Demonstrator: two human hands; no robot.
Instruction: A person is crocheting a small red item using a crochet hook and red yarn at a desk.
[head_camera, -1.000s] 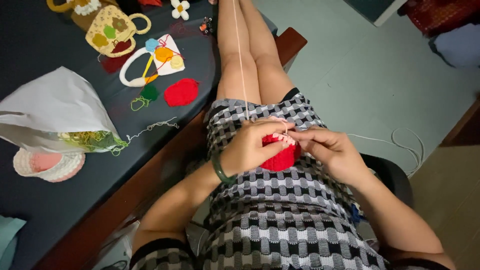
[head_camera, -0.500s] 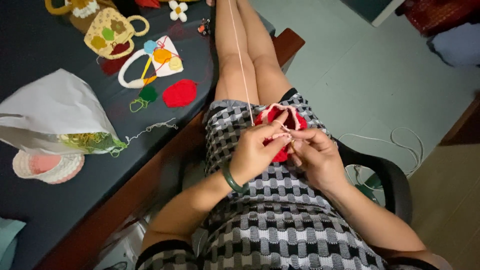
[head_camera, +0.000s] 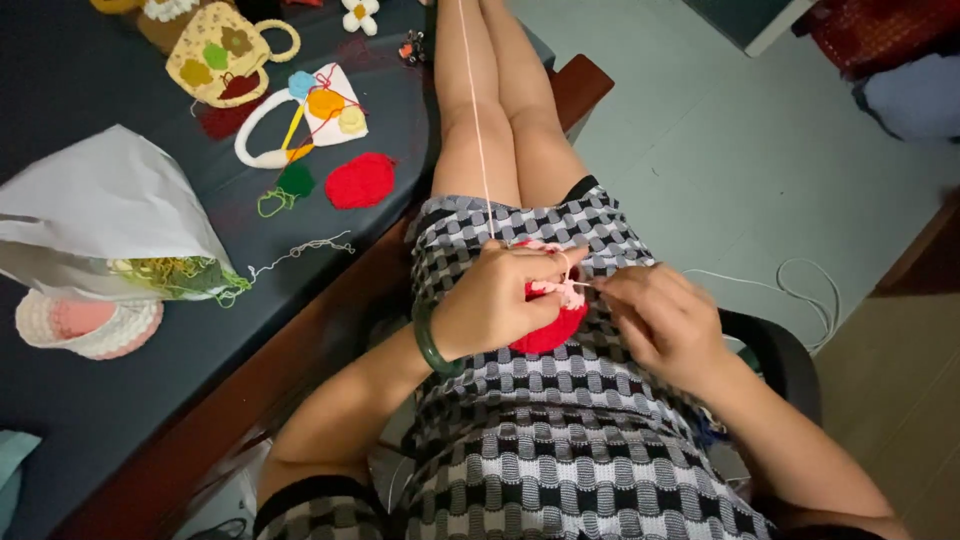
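Here, left hand (head_camera: 500, 300) clenched on red crochet piece (head_camera: 548, 328); right hand (head_camera: 665, 322) fingers pinch pink yarn (head_camera: 476, 110); white bag (head_camera: 105, 215) on table.

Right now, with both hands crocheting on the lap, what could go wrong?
1. The pink yarn strand runs taut over the legs to the left hand; a leg shift could tug it and pull stitches loose.
2. The red crochet piece rests unsupported on the lap between the left hand and right hand; it might slide off.
3. Loose cord loops on the floor beside the chair and could snag.
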